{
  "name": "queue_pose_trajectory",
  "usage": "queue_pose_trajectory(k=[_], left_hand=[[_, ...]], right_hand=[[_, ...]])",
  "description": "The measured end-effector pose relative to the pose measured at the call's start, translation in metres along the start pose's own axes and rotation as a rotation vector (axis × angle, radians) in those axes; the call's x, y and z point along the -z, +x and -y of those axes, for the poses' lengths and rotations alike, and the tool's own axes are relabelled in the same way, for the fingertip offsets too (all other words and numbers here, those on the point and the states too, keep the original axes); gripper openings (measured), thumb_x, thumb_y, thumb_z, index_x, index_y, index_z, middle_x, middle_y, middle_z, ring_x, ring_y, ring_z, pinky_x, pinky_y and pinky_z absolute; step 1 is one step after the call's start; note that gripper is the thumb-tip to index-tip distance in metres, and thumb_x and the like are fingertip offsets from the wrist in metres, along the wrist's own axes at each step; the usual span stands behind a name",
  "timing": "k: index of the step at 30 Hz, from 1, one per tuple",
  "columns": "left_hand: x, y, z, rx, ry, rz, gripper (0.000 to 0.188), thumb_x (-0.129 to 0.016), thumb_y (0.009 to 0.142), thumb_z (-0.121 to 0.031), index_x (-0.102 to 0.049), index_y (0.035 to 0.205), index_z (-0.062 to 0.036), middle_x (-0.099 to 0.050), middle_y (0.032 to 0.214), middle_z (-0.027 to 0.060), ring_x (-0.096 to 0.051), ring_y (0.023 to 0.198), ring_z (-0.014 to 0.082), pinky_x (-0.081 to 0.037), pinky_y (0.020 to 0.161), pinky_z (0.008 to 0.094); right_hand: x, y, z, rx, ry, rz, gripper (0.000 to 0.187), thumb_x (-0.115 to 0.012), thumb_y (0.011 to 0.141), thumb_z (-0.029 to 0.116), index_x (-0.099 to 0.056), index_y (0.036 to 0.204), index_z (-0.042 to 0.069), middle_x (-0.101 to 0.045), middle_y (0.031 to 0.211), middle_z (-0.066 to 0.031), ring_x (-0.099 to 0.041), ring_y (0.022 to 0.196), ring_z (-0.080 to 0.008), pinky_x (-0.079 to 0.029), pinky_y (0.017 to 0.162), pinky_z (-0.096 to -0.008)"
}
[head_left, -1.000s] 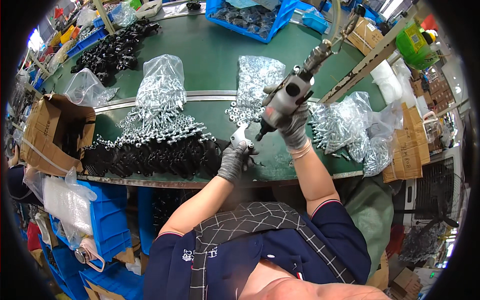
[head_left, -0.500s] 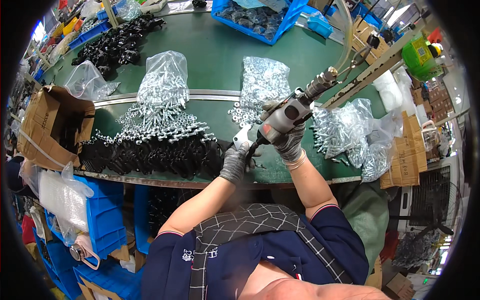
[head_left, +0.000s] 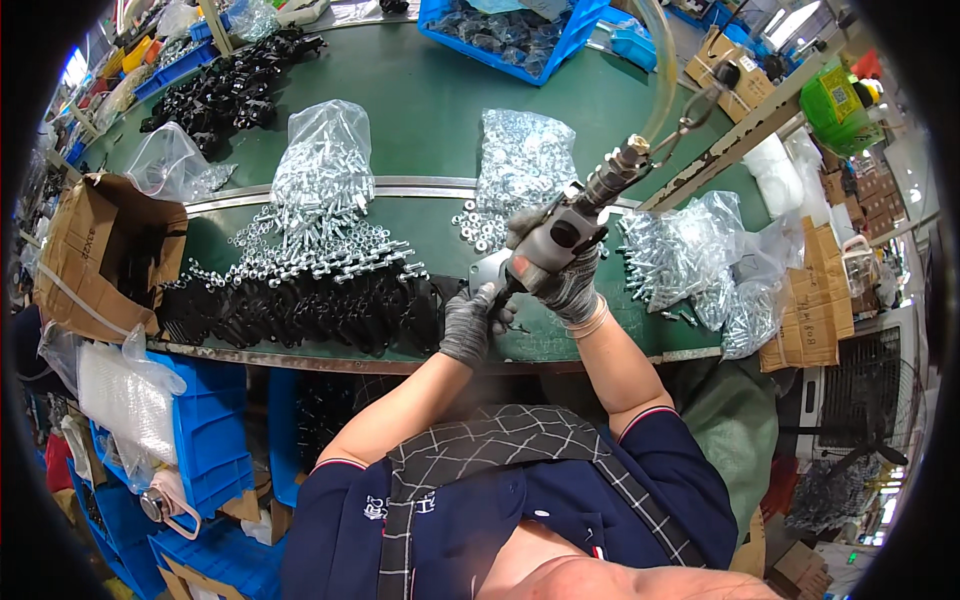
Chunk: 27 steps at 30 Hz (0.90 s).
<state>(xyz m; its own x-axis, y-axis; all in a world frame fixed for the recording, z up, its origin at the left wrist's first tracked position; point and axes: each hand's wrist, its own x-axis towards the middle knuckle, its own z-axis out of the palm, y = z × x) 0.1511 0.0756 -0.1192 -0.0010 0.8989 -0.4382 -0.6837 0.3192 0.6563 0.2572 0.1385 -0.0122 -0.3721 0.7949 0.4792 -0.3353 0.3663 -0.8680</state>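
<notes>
Gloved in grey, my right hand [head_left: 566,288] is closed around a grey and black air wrench [head_left: 560,240], whose hose end points up and to the right. The wrench's nose comes down to the fingers of my left hand [head_left: 466,328], also gloved. That hand is closed on a small white bracket [head_left: 488,268], with dark metal showing beside its fingers; the wrench hides much of the piece. Left of my left hand, a long row of black metal brackets [head_left: 300,315] lies along the table edge. Silver bolts [head_left: 340,250] with nuts are heaped behind them.
Bags of nuts [head_left: 525,160] and bolts [head_left: 675,250] lie behind and right of my hands. An open cardboard box [head_left: 100,260] stands at left. A blue bin [head_left: 500,55] sits at the far side. A metal post [head_left: 740,145] slants past the wrench's hose on the right.
The air wrench has swung slightly left and down toward my left hand, and now covers more of the white bracket. My left hand stays nearly in place.
</notes>
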Motion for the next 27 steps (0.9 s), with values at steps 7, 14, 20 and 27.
queue_pose_trajectory(k=[7,14,20,27], left_hand=[[0.019,-0.060,-0.057,0.095,0.251,0.205,0.024,-0.057,0.085,-0.026,-0.056,0.093,-0.0025,-0.061,0.075,0.0082,-0.051,0.051,0.0100,-0.038,0.043,0.0206],[0.072,-0.133,-0.163,-0.024,1.396,0.160,0.036,-0.059,0.082,-0.036,-0.062,0.091,-0.0013,-0.061,0.071,0.0042,-0.057,0.065,0.0122,-0.046,0.060,0.0271],[-0.010,-0.061,-0.070,-0.113,2.119,-0.172,0.058,-0.060,0.078,-0.049,-0.051,0.111,-0.0024,-0.057,0.109,0.0192,-0.063,0.087,0.0278,-0.051,0.071,0.0357],[-0.018,-0.008,-0.036,-0.094,2.193,-0.116,0.067,-0.061,0.076,-0.047,-0.041,0.118,0.0013,-0.045,0.119,0.0235,-0.060,0.092,0.0327,-0.051,0.074,0.0380]], right_hand=[[0.011,0.013,0.034,-0.020,0.032,-0.111,0.053,-0.071,0.068,0.001,-0.045,0.114,0.008,-0.056,0.106,-0.0105,-0.057,0.089,-0.0160,-0.049,0.076,-0.0288],[0.066,0.033,0.017,0.074,-0.381,-0.273,0.052,-0.072,0.068,0.005,-0.045,0.112,0.006,-0.056,0.103,-0.0080,-0.056,0.087,-0.0160,-0.050,0.075,-0.0287],[0.093,0.057,-0.027,0.169,-0.629,-0.238,0.051,-0.070,0.070,0.003,-0.043,0.114,0.007,-0.056,0.102,-0.0060,-0.055,0.087,-0.0154,-0.049,0.076,-0.0286],[0.130,0.036,-0.001,-0.162,-0.626,0.052,0.041,-0.066,0.076,0.013,-0.048,0.112,0.005,-0.058,0.101,-0.0087,-0.057,0.088,-0.0202,-0.048,0.079,-0.0322]])
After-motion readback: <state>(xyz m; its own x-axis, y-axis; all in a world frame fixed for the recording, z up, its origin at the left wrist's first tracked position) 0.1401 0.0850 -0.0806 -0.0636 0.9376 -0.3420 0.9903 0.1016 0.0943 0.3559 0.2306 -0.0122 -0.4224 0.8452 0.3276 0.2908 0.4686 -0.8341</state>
